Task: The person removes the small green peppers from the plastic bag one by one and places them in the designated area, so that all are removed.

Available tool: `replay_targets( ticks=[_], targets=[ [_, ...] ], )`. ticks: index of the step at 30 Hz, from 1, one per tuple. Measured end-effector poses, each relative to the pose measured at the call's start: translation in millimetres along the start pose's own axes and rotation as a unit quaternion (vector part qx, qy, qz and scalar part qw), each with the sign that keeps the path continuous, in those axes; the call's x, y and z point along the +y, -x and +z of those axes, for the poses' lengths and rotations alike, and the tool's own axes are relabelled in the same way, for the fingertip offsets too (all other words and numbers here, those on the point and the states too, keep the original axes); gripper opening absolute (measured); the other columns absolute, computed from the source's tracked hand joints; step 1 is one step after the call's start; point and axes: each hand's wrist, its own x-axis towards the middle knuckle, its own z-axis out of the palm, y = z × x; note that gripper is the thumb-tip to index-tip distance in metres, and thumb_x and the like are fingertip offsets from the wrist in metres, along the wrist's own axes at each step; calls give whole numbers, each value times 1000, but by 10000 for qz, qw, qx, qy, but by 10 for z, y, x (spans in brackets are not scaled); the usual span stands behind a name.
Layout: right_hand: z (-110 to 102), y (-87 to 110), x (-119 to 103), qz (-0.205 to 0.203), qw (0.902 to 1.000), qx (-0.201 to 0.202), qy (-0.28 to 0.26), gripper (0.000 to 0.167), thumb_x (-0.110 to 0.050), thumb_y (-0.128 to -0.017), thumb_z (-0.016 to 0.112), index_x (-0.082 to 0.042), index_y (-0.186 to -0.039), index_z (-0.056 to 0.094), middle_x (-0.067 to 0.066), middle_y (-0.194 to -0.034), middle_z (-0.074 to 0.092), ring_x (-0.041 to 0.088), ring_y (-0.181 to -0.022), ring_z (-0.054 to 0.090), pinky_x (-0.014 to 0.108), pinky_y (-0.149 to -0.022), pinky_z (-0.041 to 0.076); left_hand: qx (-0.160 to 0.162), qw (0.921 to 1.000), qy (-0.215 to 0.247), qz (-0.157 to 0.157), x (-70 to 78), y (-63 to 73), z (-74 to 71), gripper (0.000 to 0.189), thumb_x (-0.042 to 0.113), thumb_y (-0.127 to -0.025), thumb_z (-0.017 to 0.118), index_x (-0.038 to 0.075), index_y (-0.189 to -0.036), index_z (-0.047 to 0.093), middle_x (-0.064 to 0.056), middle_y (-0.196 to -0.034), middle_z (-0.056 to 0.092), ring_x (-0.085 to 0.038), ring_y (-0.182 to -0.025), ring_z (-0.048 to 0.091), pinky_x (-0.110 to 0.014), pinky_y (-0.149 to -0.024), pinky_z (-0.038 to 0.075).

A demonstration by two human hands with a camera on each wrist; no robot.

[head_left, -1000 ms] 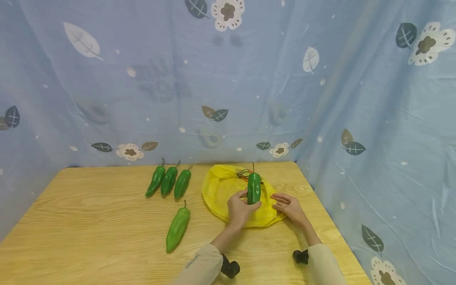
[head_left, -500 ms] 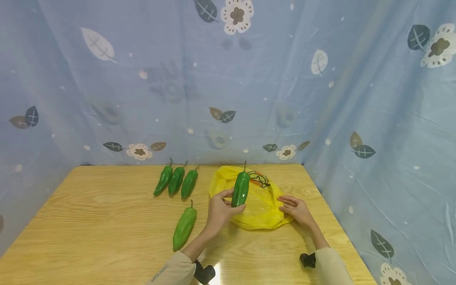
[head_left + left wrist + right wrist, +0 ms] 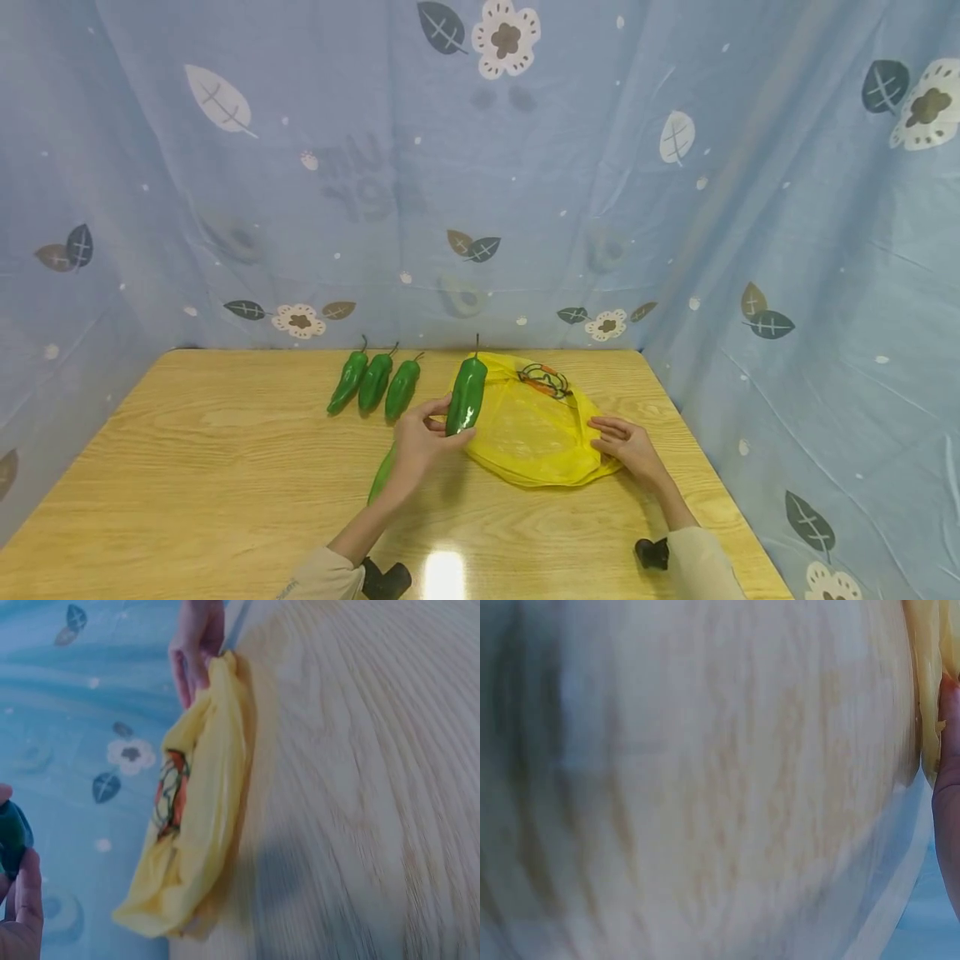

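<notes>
My left hand [image 3: 420, 442] holds a dark green chili pepper [image 3: 467, 398] upright by its lower part, stem up, over the left edge of a yellow bag [image 3: 528, 433]. Only a piece of that pepper shows at the left border of the left wrist view. The bag lies on the table, its mouth edge raised at the right side. There my right hand [image 3: 628, 450] pinches the edge between thumb and fingers. In the right wrist view, just the thumb [image 3: 949, 735] appears against the yellow material. A lighter green pepper [image 3: 382, 478] is partly hidden behind my left hand and forearm.
Three dark green peppers [image 3: 376, 382] lie side by side near the table's back edge. Green and orange cords [image 3: 545, 381] rest at the bag's far side. A patterned blue curtain [image 3: 420, 183] stands behind and at the sides of the wooden table [image 3: 225, 467].
My left hand has carried the dark green pepper leftward, from over the middle of the bag to its left edge. My right hand stays at the bag's right edge. The view has turned slightly left.
</notes>
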Motion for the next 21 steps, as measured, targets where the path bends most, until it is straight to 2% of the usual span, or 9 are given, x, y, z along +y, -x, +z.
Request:
replay_targets(
  ticks=[4,9,16,21],
  targets=[
    [2,-3,3,-12,10000,-13,23,50,-2,-89,65,14,-133,45,32,-131,50,47,-126,41,16,-86,51,105,9999,-112,16,-39,24,-162,55,13,-69,86,-1,-119,66,-14,-105,68,-20,-76,62,-25,-64,55],
    [2,1,-1,2,10000,-2,16,50,-2,-89,65,14,-133,46,32,-131,50,46,-126,41,16,-86,52,151,9996,-125,-210,-71,59,-329,55,13,-72,85,1,-121,65,-12,-112,67,-17,-79,60,-22,-66,54],
    [3,6,11,29,10000,-45,20,51,-3,-89,65,13,-133,46,32,-132,50,47,-128,39,15,-87,51,203,9983,-372,-389,-152,123,-625,61,17,-73,85,4,-127,61,-12,-108,64,-18,-82,57,-21,-64,53],
    [-5,1,17,4,10000,-73,7,51,-3,-90,65,14,-133,45,32,-132,49,47,-128,38,15,-87,51,299,9965,-709,-314,-240,130,-871,61,16,-73,85,1,-127,60,-15,-105,64,-19,-80,59,-20,-64,54]
  ],
)
